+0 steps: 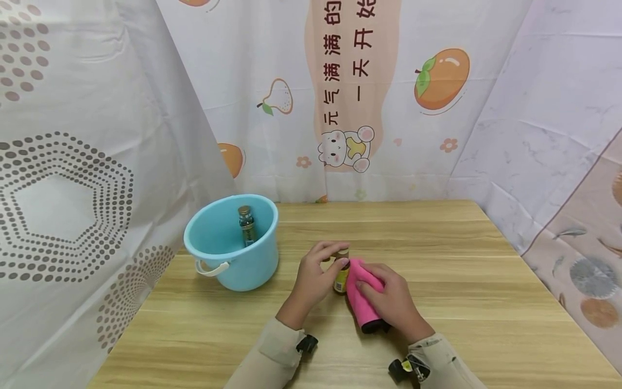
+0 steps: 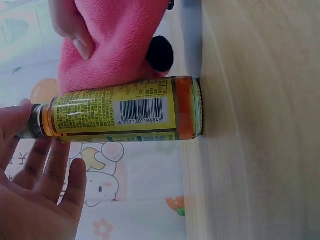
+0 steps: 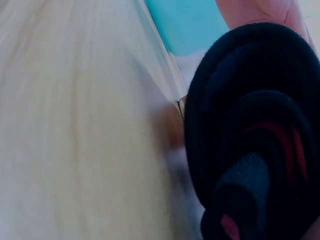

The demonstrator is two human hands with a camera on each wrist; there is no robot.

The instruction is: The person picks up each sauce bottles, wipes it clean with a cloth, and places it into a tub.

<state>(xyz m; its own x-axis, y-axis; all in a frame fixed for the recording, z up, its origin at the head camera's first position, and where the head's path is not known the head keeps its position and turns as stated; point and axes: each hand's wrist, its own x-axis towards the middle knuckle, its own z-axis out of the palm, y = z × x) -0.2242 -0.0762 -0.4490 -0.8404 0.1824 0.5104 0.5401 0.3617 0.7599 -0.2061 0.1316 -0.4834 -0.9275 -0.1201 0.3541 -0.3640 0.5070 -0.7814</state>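
A small glass bottle with a yellow printed label and barcode stands upright on the table. My left hand pinches its cap and neck between thumb and fingers. A pink cloth with a black edge is bunched in my right hand, which grips it against the bottle's right side. In the left wrist view the pink cloth lies along the label, the fingers of the right hand on it. The right wrist view is largely filled by the cloth's folded black edge.
Left of my hands stands a light blue bucket with a white handle. Inside it leans another bottle with a gold cap. The wooden table meets printed curtains at its back and sides.
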